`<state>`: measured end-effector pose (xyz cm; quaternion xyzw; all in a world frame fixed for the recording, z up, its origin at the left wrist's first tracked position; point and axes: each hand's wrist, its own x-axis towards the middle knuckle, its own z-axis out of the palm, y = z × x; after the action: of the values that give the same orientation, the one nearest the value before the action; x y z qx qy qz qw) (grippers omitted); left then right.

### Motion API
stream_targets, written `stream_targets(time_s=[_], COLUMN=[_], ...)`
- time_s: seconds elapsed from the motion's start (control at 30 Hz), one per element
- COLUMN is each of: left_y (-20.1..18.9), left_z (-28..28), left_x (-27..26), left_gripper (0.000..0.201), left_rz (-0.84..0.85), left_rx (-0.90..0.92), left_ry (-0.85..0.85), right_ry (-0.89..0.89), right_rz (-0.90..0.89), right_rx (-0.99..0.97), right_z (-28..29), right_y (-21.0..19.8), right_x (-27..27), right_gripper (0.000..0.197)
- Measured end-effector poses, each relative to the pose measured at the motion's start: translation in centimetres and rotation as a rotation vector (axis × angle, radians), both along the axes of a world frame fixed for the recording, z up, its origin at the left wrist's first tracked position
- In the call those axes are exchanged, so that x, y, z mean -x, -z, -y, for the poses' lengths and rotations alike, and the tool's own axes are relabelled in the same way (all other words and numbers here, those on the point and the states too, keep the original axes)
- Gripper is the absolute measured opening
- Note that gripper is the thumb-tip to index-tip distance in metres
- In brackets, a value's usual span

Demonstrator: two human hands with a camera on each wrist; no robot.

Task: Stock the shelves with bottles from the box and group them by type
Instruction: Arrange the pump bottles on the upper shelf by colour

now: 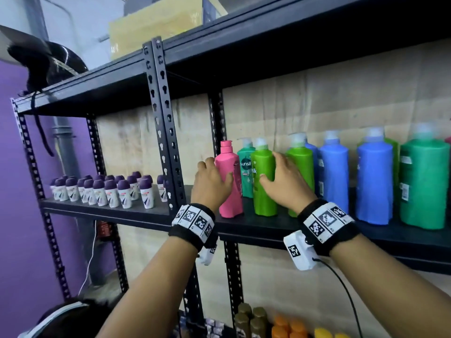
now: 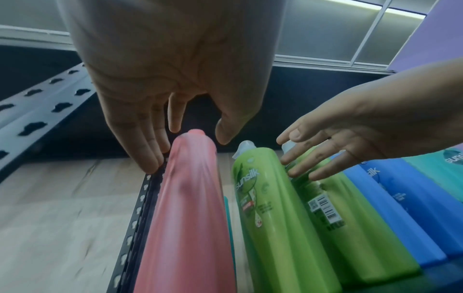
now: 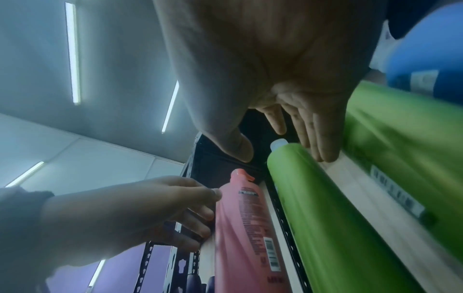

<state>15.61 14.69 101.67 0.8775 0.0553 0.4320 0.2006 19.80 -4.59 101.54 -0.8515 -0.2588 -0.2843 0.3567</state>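
Pink bottle (image 1: 230,181) stands upright at the left end of the shelf (image 1: 268,228), just beside a light green bottle (image 1: 264,176). The left hand (image 1: 211,185), nearer, cups its left side, fingers relaxed, not clamped. The right hand (image 1: 285,184) lies likewise open against the green one. A teal bottle (image 1: 245,167) is half hidden behind; the box is out of view.

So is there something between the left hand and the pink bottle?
No, nothing visible. The left hand is already at the pink bottle, fingers on its left side and thumb on the front. The nearest light green bottle stands to its right, under the right hand.
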Motion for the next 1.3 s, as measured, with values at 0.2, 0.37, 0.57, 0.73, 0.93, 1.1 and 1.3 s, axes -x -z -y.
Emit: stream_targets(time_s=[0.2,0.37,0.57,0.73,0.93,1.1,1.3], left_y=[0.6,2.2,4.1,5.3,5.2,5.0,5.3], left_z=[-0.6,-0.7,0.2,0.8,3.7,7.9,12.5], left_x=[-3.0,-5.0,-5.6,-4.3,-2.6,-1.9,-1.3], left_gripper=[0.077,0.1,0.086,0.076,0.076,0.072,0.057], left_rz=[-0.058,-0.047,0.159,0.283,0.341,0.304,0.305], left_rx=[0.135,0.302,0.471,0.541,0.653,0.609,0.611], left_ry=[0.109,0.201,0.273,0.325,0.374,0.43,0.493], right_ry=[-0.019,-0.063,-0.074,-0.103,-0.117,-0.061,0.008], right_rz=[-0.161,-0.173,-0.122,-0.071,0.078,0.173,0.2], right_rx=[-0.062,-0.189,-0.255,-0.364,-0.51,-0.64,-0.65], right_z=[-2.4,-2.9,-2.9,-1.7,1.4,5.2,10.3], right_y=[-0.1,0.0,0.8,1.9,2.6,2.6,3.5], right_x=[-3.5,-5.1,-4.5,-2.8,-0.3,0.9,1.2], right_gripper=[0.096,0.09,0.085,0.08,0.079,0.071,0.063])
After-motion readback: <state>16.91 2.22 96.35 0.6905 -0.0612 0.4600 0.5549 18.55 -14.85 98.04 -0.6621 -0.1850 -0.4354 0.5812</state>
